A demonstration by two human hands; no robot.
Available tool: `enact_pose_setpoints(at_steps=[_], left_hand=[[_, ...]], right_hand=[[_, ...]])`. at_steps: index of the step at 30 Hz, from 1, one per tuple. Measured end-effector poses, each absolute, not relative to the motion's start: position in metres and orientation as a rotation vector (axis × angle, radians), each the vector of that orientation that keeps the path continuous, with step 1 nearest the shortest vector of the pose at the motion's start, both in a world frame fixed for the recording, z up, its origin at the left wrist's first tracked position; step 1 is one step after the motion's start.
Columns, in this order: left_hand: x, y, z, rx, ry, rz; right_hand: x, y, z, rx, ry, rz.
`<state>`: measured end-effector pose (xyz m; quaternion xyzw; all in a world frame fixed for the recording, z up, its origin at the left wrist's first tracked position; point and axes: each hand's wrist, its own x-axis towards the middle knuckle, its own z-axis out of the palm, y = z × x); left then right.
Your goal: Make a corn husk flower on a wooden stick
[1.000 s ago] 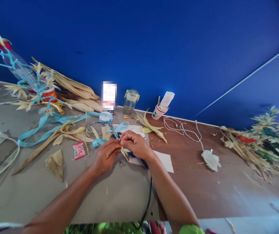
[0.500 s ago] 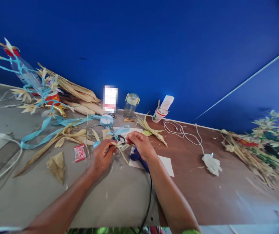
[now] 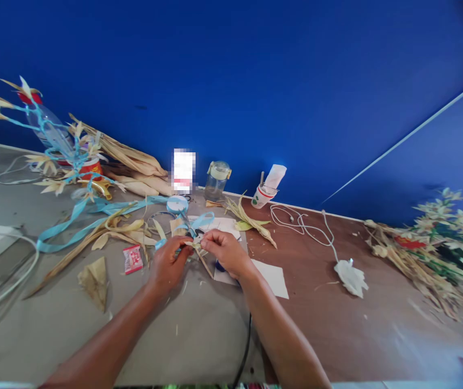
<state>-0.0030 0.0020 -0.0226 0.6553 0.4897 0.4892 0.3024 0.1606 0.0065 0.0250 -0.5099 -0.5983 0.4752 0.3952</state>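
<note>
My left hand is closed in a pinch on a small piece of pale dried corn husk, from which a thin strip hangs toward the table. From the other side, my right hand has its thumb and forefinger together at the same husk piece. The fingers cover part of it, so its full shape is hidden. Just beyond lie a loop of light blue ribbon and a ribbon roll. Under my right wrist lies a white sheet, beside a dark blue object, mostly covered, with a black cord.
At left are husk strips, a red packet, and a bottle with blue stems and husk flowers. A lidded jar and paper cup stand by the blue wall. A white cable and dried stalks lie right.
My right hand has moved left and slightly down, and its fingertips now meet the husk piece. My left hand keeps its hold, while the whole view has shifted slightly.
</note>
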Motion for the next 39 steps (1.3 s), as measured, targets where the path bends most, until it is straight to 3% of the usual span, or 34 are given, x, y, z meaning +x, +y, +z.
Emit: enact_pose_setpoints(at_steps=[25, 31, 39], left_hand=[[0.001, 0.002, -0.024, 1.528, 1.299, 1.238], [-0.003, 0.007, -0.028, 1.521, 1.399, 1.302], [-0.007, 0.008, -0.031, 1.740, 1.453, 1.323]], right_hand=[[0.147, 0.012, -0.001, -1.304, -1.451, 1.216], [0.150, 0.011, 0.009, -1.234, -1.181, 1.247], [0.145, 0.004, 0.017, -1.322, -1.308, 1.231]])
